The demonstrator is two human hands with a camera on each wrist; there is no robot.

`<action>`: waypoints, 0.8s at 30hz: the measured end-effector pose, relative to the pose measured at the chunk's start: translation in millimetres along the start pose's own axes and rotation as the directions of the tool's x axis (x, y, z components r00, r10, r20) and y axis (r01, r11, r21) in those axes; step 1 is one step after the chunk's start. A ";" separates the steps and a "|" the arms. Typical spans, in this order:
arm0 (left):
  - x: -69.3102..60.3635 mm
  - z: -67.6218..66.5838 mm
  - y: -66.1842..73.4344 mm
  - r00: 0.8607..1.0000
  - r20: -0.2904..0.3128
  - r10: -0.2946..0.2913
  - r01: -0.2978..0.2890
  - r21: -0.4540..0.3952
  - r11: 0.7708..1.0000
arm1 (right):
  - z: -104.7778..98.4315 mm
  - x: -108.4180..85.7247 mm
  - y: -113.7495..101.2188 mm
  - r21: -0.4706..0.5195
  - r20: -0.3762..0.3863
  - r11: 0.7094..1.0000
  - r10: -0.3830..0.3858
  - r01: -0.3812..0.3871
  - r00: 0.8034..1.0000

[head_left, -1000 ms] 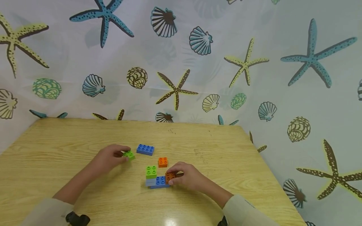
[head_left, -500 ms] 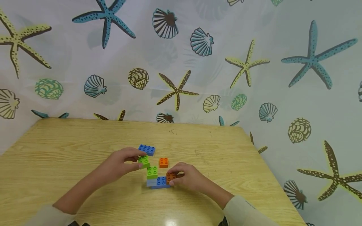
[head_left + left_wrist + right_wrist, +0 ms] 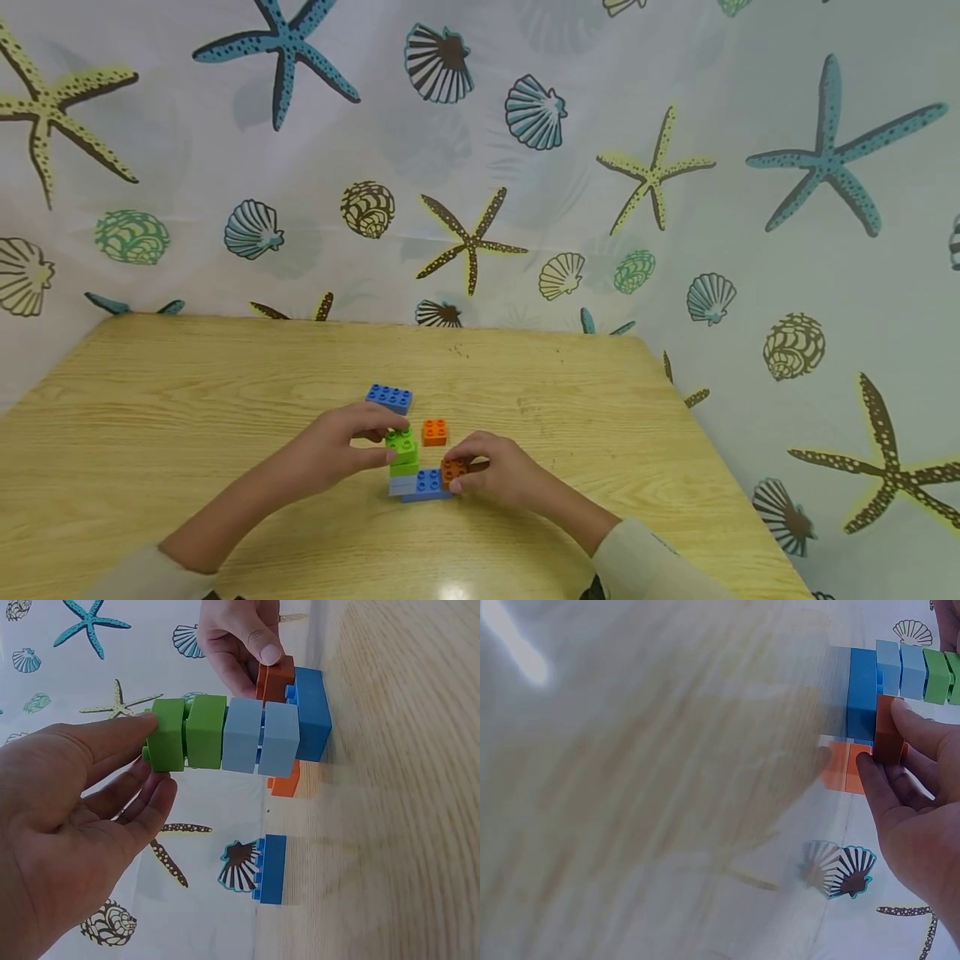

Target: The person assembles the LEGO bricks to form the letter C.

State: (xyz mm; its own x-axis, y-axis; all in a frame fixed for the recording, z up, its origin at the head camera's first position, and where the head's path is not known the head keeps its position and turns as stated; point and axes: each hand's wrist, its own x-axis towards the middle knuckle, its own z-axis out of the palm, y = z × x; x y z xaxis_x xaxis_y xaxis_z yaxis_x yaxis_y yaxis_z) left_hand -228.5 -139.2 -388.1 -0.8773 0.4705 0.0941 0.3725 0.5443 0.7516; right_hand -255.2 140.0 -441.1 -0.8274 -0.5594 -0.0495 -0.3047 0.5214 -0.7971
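My left hand (image 3: 337,442) pinches a green toy building brick (image 3: 165,735) between thumb and fingers, on top of a small tower. Under it come a second green brick (image 3: 205,733) and two light blue bricks (image 3: 279,739). The tower stands on the left end of a longer blue brick (image 3: 427,485) lying on the table. At that blue brick's right end, my right hand (image 3: 501,471) pinches a dark orange brick (image 3: 888,729), which sits on the blue one. Whether the top green brick is fully pressed down, I cannot tell.
Just behind the tower lies a loose orange brick (image 3: 435,432). Farther back is a loose blue brick (image 3: 389,397) with two rows of studs. A wooden table (image 3: 225,358) bears everything. Cloth printed with starfish and shells (image 3: 480,150) hangs behind and to the right.
My left hand has brought the green brick rightward from beside the loose blue brick onto the tower's top. The right hand has stayed on the dark orange brick.
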 end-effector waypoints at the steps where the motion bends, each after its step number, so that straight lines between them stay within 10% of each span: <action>1: 0.5 0.5 -0.5 1.000 0.006 0.001 -0.001 -0.001 1.000 | 0.0 -0.1 -0.2 0.000 0.002 1.000 0.001 -0.001 1.000; 24: 4.8 3.7 3.4 0.997 0.058 0.045 -0.050 0.083 0.995 | -0.3 -0.9 -1.0 0.016 0.017 1.000 -0.015 0.015 1.000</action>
State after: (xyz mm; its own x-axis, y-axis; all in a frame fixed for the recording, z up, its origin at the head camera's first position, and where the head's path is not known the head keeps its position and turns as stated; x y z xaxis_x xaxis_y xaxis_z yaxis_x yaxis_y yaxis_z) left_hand -230.3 -132.5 -387.5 -0.8407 0.5339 0.0900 0.4397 0.5761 0.6890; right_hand -254.3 140.1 -440.1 -0.8146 -0.5780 -0.0480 -0.3091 0.5027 -0.8073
